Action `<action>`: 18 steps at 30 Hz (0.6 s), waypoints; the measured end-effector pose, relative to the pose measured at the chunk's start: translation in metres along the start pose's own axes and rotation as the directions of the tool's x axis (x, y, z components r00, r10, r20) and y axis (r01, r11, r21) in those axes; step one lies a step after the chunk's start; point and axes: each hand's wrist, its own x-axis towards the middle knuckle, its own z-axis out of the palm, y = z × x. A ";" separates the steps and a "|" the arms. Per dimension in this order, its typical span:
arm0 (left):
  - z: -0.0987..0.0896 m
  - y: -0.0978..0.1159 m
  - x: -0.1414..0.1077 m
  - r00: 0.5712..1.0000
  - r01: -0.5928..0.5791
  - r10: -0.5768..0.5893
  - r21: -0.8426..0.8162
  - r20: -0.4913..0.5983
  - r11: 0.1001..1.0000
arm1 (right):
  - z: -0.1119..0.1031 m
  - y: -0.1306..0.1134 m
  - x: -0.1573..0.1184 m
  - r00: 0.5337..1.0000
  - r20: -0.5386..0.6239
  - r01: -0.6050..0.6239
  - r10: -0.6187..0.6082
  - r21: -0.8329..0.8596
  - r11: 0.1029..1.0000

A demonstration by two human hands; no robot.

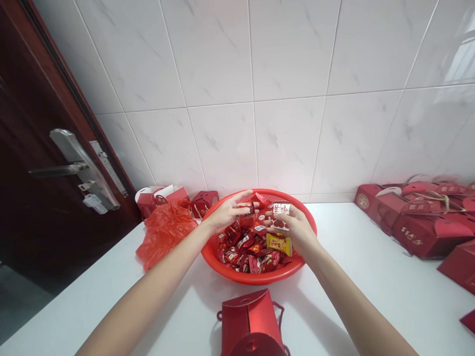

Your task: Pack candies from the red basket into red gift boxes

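Both of my hands are over a red plastic basket (260, 278) filled with wrapped candies (243, 245). My left hand (225, 215) is at the basket's back left, its fingers around a small red candy packet (246, 209). On the right side, my right hand (297, 229) grips a white-and-red candy packet (281, 208) between thumb and fingers. Just below that hand a yellow candy packet (279, 244) lies on top of the pile. In front of the basket stands a red gift box (248, 323) with its top flaps open and a cord at each side.
A crumpled red plastic bag (165, 232) lies left of the basket, with small red boxes (204, 202) behind it. Many red gift boxes (422, 228) crowd the right side of the white table (334, 278). A tiled wall (291, 145) is behind; a dark door (21, 128) stands left.
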 end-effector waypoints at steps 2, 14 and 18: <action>0.002 0.002 -0.001 0.999 -0.023 0.023 -0.006 -0.023 1.000 | 0.000 0.001 0.001 1.000 0.013 -0.012 0.011 0.004 1.000; 0.047 -0.003 -0.003 0.978 -0.169 0.200 0.317 -0.065 0.933 | 0.001 0.001 0.000 0.992 0.123 -0.005 -0.001 0.046 0.999; 0.047 -0.003 -0.008 0.980 -0.197 0.180 0.344 0.083 0.918 | -0.001 0.003 0.004 0.996 0.069 0.042 -0.048 0.086 0.995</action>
